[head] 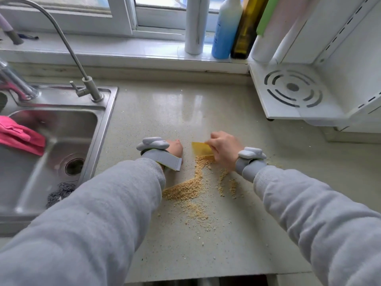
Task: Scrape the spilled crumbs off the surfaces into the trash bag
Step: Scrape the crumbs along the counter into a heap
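Crumbs (193, 188) on counter (257, 234), sink (103, 129) to their left, bottles (226, 27) behind on windowsill (123, 48)

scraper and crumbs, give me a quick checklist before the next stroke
1. Right hand grips the yellow scraper: ok.
2. Scraper edge down on the countertop, behind the crumbs: ok.
3. Crumbs gathered in one pile: not ok, a second patch lies under the right wrist.
4. Left hand clear of the stroke: cannot tell, it rests close beside.
5. Trash bag in place: cannot tell, none in view.
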Available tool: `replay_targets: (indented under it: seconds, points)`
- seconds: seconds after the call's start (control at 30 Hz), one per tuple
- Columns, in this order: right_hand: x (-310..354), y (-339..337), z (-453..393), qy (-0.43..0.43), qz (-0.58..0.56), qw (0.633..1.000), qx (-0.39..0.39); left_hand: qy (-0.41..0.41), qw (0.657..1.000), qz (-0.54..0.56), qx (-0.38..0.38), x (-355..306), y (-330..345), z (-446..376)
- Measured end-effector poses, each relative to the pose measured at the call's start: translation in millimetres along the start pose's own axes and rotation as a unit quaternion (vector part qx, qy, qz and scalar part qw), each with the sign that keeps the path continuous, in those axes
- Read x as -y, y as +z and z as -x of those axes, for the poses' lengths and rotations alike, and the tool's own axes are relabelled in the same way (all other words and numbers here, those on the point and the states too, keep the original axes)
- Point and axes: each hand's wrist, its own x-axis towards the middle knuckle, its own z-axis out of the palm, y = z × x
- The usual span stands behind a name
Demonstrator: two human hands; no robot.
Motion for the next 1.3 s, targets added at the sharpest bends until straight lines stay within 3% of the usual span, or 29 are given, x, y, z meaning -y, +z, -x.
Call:
replay_targets:
  seconds: [0.13, 0.33, 0.4, 0.5, 0.73, 1.0, 1.3]
  points:
    - [18.5, -0.8, 40.3, -0.015, -0.018, 0.999, 0.028, 0.015, 0.999, -0.026, -0.024, 1.7, 6.9, -11.5]
    - [39.9, -9.1, 81.0, -0.065, -0.055, 0.994, 0.069, 0.009, 0.999, -0.050, 0.001, 15.7, 39.8, -77.6]
    - [35.7, -10.1, 81.4, -0.051, -0.063, 0.995, 0.065, 0.032, 0.998, -0.055, -0.011, 6.7, 15.9, -45.5]
    - [11.7, -11.7, 70.1, 0.011, -0.070, 0.997, 0.004, 0.105, 0.994, -0.011, -0.023, -23.2, -23.4, 2.3]
    - [-44.9, -30.6, 7.8, 0.131, 0.061, 0.989, -0.010, 0.107, 0.993, 0.017, -0.042, -73.1, -26.9, -5.5]
    - [-74.4, -31.0, -64.2, 0.148, 0.088, 0.985, 0.004, 0.073, 0.995, 0.018, -0.065, -78.0, -24.0, -16.4]
    - [-72.6, -22.8, -42.5, 0.084, 0.103, 0.990, 0.038, 0.079, 0.995, 0.010, -0.064, -75.6, -25.5, -13.9]
